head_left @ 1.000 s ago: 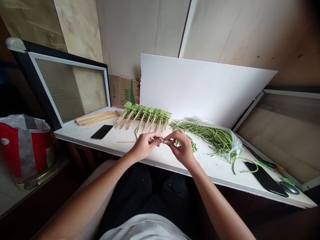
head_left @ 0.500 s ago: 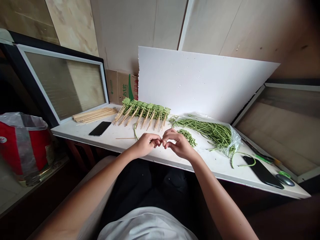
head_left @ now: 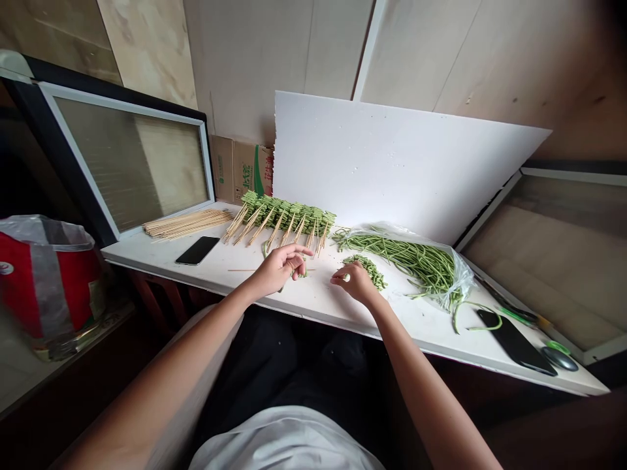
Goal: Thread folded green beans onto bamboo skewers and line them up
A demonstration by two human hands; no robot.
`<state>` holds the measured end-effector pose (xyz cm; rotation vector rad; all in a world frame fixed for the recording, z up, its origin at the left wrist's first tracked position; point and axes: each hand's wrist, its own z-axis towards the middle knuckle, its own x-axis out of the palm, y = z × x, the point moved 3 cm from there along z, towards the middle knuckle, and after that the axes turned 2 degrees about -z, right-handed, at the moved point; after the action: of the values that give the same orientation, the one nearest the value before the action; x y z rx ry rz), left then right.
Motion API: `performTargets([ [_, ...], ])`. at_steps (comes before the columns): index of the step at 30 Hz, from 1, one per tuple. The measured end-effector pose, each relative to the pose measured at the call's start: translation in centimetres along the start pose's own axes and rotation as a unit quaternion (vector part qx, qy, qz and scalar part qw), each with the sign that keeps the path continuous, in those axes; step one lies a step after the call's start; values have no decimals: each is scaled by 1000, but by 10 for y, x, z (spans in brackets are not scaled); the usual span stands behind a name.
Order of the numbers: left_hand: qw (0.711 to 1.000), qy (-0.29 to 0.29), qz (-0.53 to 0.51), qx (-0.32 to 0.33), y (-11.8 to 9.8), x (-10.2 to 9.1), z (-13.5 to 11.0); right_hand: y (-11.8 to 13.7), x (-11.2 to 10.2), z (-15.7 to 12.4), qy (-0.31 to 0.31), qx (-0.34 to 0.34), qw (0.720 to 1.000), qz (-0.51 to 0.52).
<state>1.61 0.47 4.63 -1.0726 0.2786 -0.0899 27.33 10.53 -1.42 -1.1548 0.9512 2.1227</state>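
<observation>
My left hand (head_left: 278, 269) is over the table with its index finger stretched out and its other fingers loosely bent and apart. Small green bean bits show by its fingertips; whether they touch the hand I cannot tell. Under it lie a thin bamboo skewer (head_left: 240, 270) and a long green bean (head_left: 265, 248), both partly hidden. My right hand (head_left: 357, 283) is curled in front of a pile of short-cut beans (head_left: 375, 273), thumb and fingers close together. A tiny pale green spot shows at its fingers, too small to name.
Finished bean skewers (head_left: 289, 219) lie stacked at the back, beside loose bamboo skewers (head_left: 189, 224) and a phone (head_left: 198, 250). Long beans (head_left: 406, 254) fill a plastic bag on the right. Another phone (head_left: 516, 343) and a mouse (head_left: 559, 358) lie near the right end. A white board (head_left: 392, 156) leans behind.
My hands, fingertips together before, have moved apart. The left has gone left and its fingers have spread; the right has shifted right, toward the cut bean pile.
</observation>
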Motion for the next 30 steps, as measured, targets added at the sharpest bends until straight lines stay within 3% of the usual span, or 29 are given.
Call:
performTargets([
  [4,1000,-1,-20,-9,2,2,0,-2,3,-1,7,-3,1000,-20],
  [8,999,8,-26,-36,2,7,-2,47,-25,-3,-24,-51,995,84],
  [11,998,30,-17,-49,1,13,-4,90,-45,-9,-49,-95,975,193],
  [14,997,52,-27,-59,1,17,-6,112,-53,-15,-65,-131,974,172],
  [26,996,72,-16,-56,8,17,-5,107,-54,-14,-99,-131,975,152],
  [30,998,31,24,-40,11,11,0,96,-56,-12,-149,-80,973,157],
])
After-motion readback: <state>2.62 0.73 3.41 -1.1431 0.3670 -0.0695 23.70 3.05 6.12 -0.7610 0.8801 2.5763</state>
